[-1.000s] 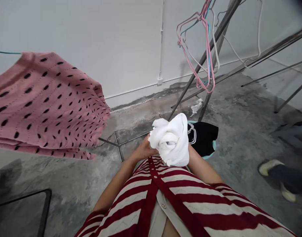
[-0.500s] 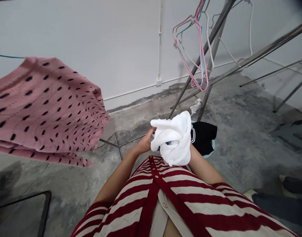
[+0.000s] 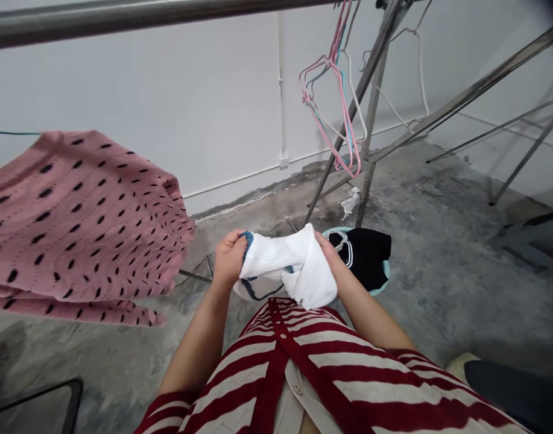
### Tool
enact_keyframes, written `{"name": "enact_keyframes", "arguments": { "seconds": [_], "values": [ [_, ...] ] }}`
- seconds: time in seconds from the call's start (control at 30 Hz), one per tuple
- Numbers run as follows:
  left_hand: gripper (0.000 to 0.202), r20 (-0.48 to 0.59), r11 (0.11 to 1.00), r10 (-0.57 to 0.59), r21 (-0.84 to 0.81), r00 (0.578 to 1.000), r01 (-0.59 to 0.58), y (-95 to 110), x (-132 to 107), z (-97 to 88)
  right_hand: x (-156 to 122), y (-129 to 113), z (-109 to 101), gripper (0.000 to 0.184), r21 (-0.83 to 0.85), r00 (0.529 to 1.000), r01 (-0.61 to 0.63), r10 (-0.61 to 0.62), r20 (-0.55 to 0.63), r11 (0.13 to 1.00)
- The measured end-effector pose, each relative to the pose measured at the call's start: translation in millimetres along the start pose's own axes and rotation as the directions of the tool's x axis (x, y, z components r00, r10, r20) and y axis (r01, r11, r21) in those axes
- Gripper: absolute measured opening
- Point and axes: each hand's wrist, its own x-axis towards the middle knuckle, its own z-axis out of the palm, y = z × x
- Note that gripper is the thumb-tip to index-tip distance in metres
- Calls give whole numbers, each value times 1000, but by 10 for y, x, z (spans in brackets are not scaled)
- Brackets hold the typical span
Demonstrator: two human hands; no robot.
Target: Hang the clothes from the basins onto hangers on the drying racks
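**Concrete floor [image 3: 439, 277] below, white garment [image 3: 280, 262] stretched between two hands**

Against a white wall [image 3: 167, 102], a person in a red-and-white striped cardigan [image 3: 298, 367] held the garment out in front of the chest. Its long axis ran across the body, roughly level. The left hand [image 3: 230, 258] was clenched around a gathered edge trimmed in dark blue. The right hand [image 3: 329, 258] grasped the other end, its fingers [image 3: 324, 243] curled over the top fold, though the cloth seemed to hide part of that grip. A dark-trimmed hem [image 3: 253, 292] sagged between them.

A pale teal basket [image 3: 334, 231] holding a black garment [image 3: 362, 256] sat on the floor beyond the right hand, which was the nearer of the two. A pink knit top [image 3: 77, 223] with black flecks hung on the left side, out past the left hand. Pink hangers [image 3: 330, 102] dangled from a steel drying rack [image 3: 371, 90]. At lower right lay a dark trouser leg [image 3: 514, 389], probably another person's.
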Motion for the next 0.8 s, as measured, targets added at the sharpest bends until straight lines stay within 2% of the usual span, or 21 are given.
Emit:
{"name": "enact_keyframes", "arguments": {
  "seconds": [0.03, 0.1, 0.13, 0.17, 0.2, 0.23, 0.27, 0.3, 0.37, 0.43, 0.5, 0.53, 0.57, 0.63, 0.7, 0.73, 0.8],
  "values": [
    [18, -5, 999, -5, 48, 1000, 5, 104, 1, -14, -5, -4, -15, 31, -33, 997, 33, -35, -71, 999],
    [17, 77, 983, -29, 182, 997, 15, 244, -4, 14, -61, -44, 15, 31, -128, 981, 117, -135, -142, 985],
    [18, 140, 965, -41, 261, 989, 3, 277, -8, 54, -114, -80, 64, 35, -187, 977, 174, -193, -87, 967],
    [19, 206, 940, -49, 340, 977, -25, 289, -12, 106, -179, -123, 133, 40, -256, 967, 253, -254, 30, 933],
    [20, 271, 908, -52, 413, 961, -67, 286, -16, 162, -249, -167, 216, 48, -330, 933, 353, -307, 185, 875],
    [22, 329, 872, -53, 476, 943, -117, 278, -20, 214, -316, -205, 307, 57, -395, 878, 458, -334, 343, 797],
    [22, 384, 835, -50, 523, 922, -173, 272, -24, 256, -374, -233, 395, 64, -447, 820, 545, -338, 463, 709],
    [22, 435, 803, -47, 553, 899, -225, 272, -27, 281, -415, -247, 472, 66, -494, 783, 599, -334, 524, 630],
    [23, 513, 755, -62, 585, 856, -296, 298, -23, 272, -442, -240, 568, 51, -582, 770, 632, -337, 541, 511],
    [25, 582, 720, -88, 598, 808, -352, 327, 5, 187, -416, -223, 582, 34, -634, 780, 626, -351, 518, 454],
    [26, 626, 686, -103, 607, 773, -401, 308, 55, 56, -372, -245, 551, 27, -660, 779, 624, -399, 483, 420],
    [25, 627, 658, -97, 623, 773, -423, 272, 83, -15, -354, -278, 535, 26, -671, 777, 620, -439, 451, 407],
    [24, 603, 617, -84, 657, 793, -434, 220, 107, -83, -340, -321, 525, 25, -683, 771, 615, -484, 414, 396],
    [23, 474, 493, -34, 774, 880, -398, 86, 136, -192, -331, -420, 526, 25, -698, 747, 613, -559, 359, 371],
    [27, 290, 381, 43, 880, 956, -284, -41, 130, -255, -339, -499, 544, 24, -704, 724, 620, -598, 343, 347],
    [30, 200, 350, 79, 912, 977, -215, -91, 116, -268, -344, -522, 550, 23, -706, 720, 621, -605, 341, 342],
    [33, 65, 343, 118, 934, 991, -102, -165, 79, -267, -346, -536, 548, 22, -711, 731, 609, -595, 333, 351]
  ]
}}
